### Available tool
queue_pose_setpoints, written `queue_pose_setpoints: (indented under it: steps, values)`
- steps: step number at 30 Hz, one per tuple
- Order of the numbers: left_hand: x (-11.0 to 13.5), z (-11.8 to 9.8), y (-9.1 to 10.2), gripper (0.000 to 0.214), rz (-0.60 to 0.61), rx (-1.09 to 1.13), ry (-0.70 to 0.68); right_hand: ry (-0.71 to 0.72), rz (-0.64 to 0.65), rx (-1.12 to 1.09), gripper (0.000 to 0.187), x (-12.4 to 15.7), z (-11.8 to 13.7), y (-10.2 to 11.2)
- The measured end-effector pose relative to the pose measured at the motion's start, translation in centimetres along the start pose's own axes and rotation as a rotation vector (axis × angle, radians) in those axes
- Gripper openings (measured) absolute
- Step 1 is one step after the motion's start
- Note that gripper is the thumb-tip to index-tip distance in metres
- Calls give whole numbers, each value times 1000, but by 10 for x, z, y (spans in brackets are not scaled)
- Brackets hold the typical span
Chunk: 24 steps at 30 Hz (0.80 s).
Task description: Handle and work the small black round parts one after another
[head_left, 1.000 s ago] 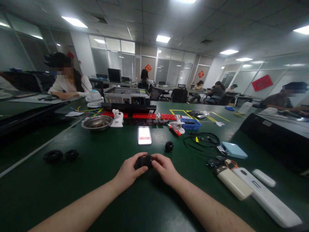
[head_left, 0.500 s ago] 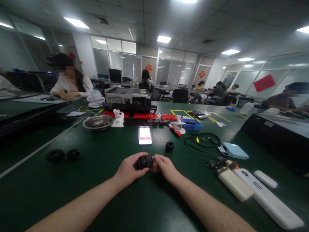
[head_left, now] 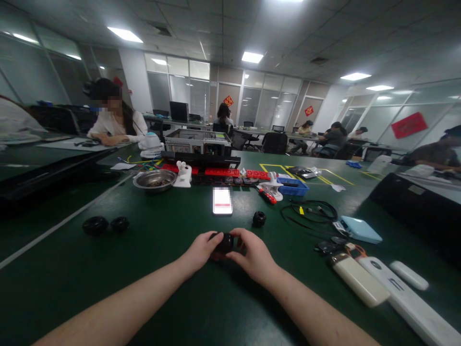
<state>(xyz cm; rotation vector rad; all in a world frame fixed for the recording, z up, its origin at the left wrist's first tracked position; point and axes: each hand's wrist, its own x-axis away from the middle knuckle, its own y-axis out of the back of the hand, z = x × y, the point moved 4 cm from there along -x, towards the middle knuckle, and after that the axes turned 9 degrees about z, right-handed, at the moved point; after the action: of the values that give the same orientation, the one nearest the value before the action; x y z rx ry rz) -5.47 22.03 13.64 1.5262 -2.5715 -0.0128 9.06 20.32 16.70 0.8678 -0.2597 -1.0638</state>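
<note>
A black, round, ribbed part that looks like a pipe fitting (head_left: 225, 243) is held just above the table in front of me. My left hand (head_left: 200, 251) is closed around its left end, thumb on top. From the other side, my right hand (head_left: 254, 254) curves its thumb and fingers around the right end, with the palm away from it. Beyond my right hand lies a small black ring-shaped piece (head_left: 259, 218). Two more black ring-shaped pieces, a larger one (head_left: 95, 225) and a smaller one (head_left: 119, 224), rest on the left.
A phone (head_left: 222, 201) lies ahead on the green table (head_left: 173, 312). Behind it are a metal bowl (head_left: 155, 180), a blue tray (head_left: 297, 187) and a red-handled tool (head_left: 267, 196). Cables (head_left: 309, 211), sunglasses (head_left: 329, 246) and a cream power bank (head_left: 360, 280) lie right. Several people sit farther off.
My right hand has opened from a pinch and now reaches around the fitting's right end. The fitting has turned in my left hand. The view has shifted slightly left.
</note>
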Motion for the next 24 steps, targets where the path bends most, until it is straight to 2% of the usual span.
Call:
queue_pose_setpoints:
  steps: [2, 4, 7, 10, 13, 15, 18, 20, 24]
  values:
    - [-2, 2, -3, 40, 47, 74, 46, 38, 2, 73, 37, 1, 3, 0]
    - [0, -3, -2, 37, 28, 31, -27, 52, -3, 57, 42, 1, 2, -1]
    - [8, -16, 3, 36, -100, -222, -194, -21, -47, -107, 51, -2, -7, -1]
    - [17, -24, 2, 41, -167, -505, -299, -114, -51, -321, 31, -5, -17, -5]
    - [20, -25, 1, 45, -181, -635, -355, -159, 21, -500, 40, -8, -22, -12]
    - [20, -24, 1, 47, -173, -651, -366, -177, 52, -546, 38, -9, -23, -15]
    - [17, -22, 4, 49, -144, -563, -322, -141, 42, -507, 29, -8, -20, -13]
    - [14, -18, 5, 48, -108, -407, -276, -70, 24, -414, 23, -7, -16, -9]
    - [4, -5, 0, 45, 31, 20, -87, 85, -16, -115, 34, -2, -3, 1]
